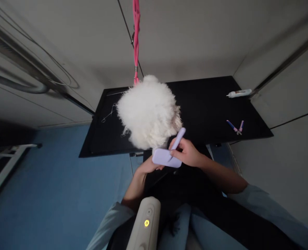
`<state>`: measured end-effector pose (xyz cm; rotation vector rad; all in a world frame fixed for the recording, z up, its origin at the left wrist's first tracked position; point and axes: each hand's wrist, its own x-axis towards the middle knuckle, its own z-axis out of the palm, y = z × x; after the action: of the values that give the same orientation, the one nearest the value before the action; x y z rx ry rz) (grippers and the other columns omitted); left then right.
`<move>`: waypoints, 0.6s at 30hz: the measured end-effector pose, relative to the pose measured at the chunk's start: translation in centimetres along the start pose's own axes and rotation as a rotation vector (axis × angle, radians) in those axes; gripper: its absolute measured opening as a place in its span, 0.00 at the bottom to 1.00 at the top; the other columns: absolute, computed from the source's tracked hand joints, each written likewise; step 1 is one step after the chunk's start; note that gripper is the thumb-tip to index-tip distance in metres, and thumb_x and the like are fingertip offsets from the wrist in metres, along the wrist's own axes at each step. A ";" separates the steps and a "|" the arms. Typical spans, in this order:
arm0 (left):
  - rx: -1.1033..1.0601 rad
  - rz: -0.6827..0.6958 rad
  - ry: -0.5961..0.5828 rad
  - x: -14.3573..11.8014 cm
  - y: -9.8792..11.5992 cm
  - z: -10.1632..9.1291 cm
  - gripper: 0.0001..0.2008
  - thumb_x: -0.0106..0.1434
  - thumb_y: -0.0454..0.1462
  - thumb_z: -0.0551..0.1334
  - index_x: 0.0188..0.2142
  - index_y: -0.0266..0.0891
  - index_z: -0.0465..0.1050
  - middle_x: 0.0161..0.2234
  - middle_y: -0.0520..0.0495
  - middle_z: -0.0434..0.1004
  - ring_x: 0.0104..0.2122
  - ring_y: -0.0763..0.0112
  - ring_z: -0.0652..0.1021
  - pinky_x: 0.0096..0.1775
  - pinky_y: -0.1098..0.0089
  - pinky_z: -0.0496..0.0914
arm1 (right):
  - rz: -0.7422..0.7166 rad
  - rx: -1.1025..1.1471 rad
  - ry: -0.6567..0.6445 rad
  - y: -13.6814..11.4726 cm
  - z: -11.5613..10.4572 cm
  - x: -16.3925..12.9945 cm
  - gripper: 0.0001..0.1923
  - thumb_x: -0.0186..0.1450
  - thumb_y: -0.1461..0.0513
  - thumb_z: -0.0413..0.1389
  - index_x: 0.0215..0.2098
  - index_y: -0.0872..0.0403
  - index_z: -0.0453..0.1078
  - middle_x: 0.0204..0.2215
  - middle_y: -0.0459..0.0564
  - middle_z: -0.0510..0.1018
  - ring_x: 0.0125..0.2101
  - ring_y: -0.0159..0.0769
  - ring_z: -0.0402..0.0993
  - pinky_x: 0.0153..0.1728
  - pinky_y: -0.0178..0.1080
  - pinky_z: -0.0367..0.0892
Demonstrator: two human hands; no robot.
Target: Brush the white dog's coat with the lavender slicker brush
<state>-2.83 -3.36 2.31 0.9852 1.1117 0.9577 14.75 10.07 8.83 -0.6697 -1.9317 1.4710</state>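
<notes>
A small fluffy white dog (148, 111) stands on a black table (206, 104), tied to a pink leash (136, 38) hanging from above. My right hand (186, 152) grips the handle of a lilac slicker brush (168, 154), held at the dog's near side by the table's front edge. My left hand (148, 166) is just under the brush head, touching the dog's fur from below; its fingers are mostly hidden.
Pink-and-purple nail clippers (236, 126) lie at the table's right, a white tube (238, 93) at the back right corner. A cream dryer with a lit yellow light (145, 224) sits at my chest. Blue floor lies to the left, walls all around.
</notes>
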 end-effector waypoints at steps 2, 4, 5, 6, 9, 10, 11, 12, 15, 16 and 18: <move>-0.038 0.007 -0.029 0.1 -0.4 -0.1 0.20 0.58 0.51 0.67 0.30 0.36 0.67 0.16 0.56 0.64 0.15 0.81 0.61 0.20 0.75 0.52 | 0.030 0.052 0.067 0.5 0.3 0.1 0.11 0.59 0.55 0.60 0.36 0.52 0.67 0.28 0.46 0.77 0.28 0.34 0.74 0.30 0.37 0.72; -0.097 -0.015 -0.054 0.1 -0.8 -0.1 0.20 0.57 0.51 0.67 0.33 0.36 0.67 0.16 0.57 0.64 0.15 0.81 0.60 0.19 0.76 0.52 | 0.035 0.071 0.199 1.0 0.5 0.2 0.12 0.60 0.55 0.60 0.37 0.52 0.66 0.29 0.46 0.77 0.29 0.34 0.75 0.31 0.37 0.72; -0.106 -0.037 -0.072 0.1 -1.0 -0.2 0.21 0.57 0.51 0.68 0.33 0.36 0.67 0.16 0.57 0.64 0.15 0.81 0.60 0.19 0.75 0.51 | 0.029 0.072 0.178 1.2 0.6 0.2 0.12 0.60 0.54 0.60 0.37 0.52 0.67 0.29 0.47 0.77 0.29 0.34 0.75 0.31 0.37 0.72; -0.108 -0.057 -0.088 0.1 -1.2 -0.2 0.21 0.56 0.51 0.69 0.32 0.36 0.67 0.16 0.56 0.64 0.15 0.81 0.60 0.19 0.75 0.51 | 0.024 0.070 0.105 1.4 0.6 0.1 0.12 0.59 0.54 0.61 0.37 0.52 0.67 0.29 0.47 0.77 0.29 0.34 0.75 0.31 0.37 0.72; -0.135 -0.103 -0.122 0.2 -1.5 0.0 0.21 0.54 0.50 0.70 0.31 0.36 0.67 0.16 0.56 0.64 0.15 0.81 0.60 0.19 0.75 0.50 | 0.033 0.065 -0.006 1.7 0.7 0.1 0.13 0.59 0.54 0.61 0.37 0.52 0.67 0.29 0.47 0.78 0.28 0.35 0.76 0.31 0.38 0.72; -0.160 -0.109 -0.129 0.2 -1.6 0.1 0.21 0.53 0.50 0.70 0.32 0.36 0.67 0.16 0.57 0.63 0.15 0.81 0.60 0.19 0.75 0.50 | 0.032 0.049 0.067 1.8 0.7 0.1 0.13 0.60 0.54 0.60 0.37 0.52 0.67 0.29 0.48 0.78 0.29 0.36 0.76 0.31 0.38 0.73; -0.189 -0.112 -0.136 0.3 -1.6 0.2 0.21 0.53 0.50 0.70 0.32 0.36 0.67 0.16 0.57 0.63 0.15 0.81 0.60 0.19 0.75 0.50 | 0.023 0.023 0.152 1.9 0.6 0.0 0.12 0.61 0.54 0.60 0.38 0.52 0.67 0.30 0.49 0.79 0.30 0.37 0.76 0.32 0.39 0.73; -0.212 -0.112 -0.141 0.3 -1.6 0.3 0.22 0.53 0.50 0.70 0.32 0.36 0.67 0.16 0.57 0.63 0.15 0.81 0.60 0.19 0.75 0.50 | 0.008 -0.007 0.199 2.0 0.6 0.0 0.12 0.60 0.54 0.60 0.38 0.52 0.68 0.31 0.50 0.79 0.30 0.37 0.77 0.33 0.39 0.73; -0.233 -0.121 -0.152 0.3 -1.7 0.6 0.22 0.52 0.51 0.71 0.31 0.35 0.67 0.16 0.57 0.62 0.15 0.81 0.59 0.19 0.74 0.49 | -0.020 -0.045 0.058 2.3 0.2 -0.3 0.13 0.58 0.54 0.63 0.35 0.52 0.69 0.29 0.49 0.79 0.29 0.37 0.76 0.32 0.39 0.74; -0.236 -0.128 -0.155 0.2 -1.7 0.6 0.22 0.52 0.51 0.70 0.31 0.36 0.67 0.15 0.57 0.62 0.14 0.81 0.59 0.19 0.74 0.49 | -0.013 -0.038 0.037 2.4 0.0 -0.4 0.13 0.58 0.54 0.63 0.35 0.52 0.69 0.28 0.48 0.79 0.28 0.37 0.76 0.31 0.39 0.74; -0.244 -0.138 -0.151 0.0 -1.9 0.4 0.22 0.51 0.51 0.70 0.30 0.36 0.67 0.15 0.58 0.61 0.14 0.81 0.58 0.20 0.74 0.48 | -0.004 -0.046 0.171 2.6 -0.3 -0.7 0.12 0.59 0.54 0.62 0.34 0.52 0.69 0.28 0.48 0.79 0.29 0.38 0.77 0.33 0.40 0.75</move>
<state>-2.18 -3.91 0.59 0.7589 0.9003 0.8692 15.54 10.44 6.25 -0.7851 -1.8391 1.3253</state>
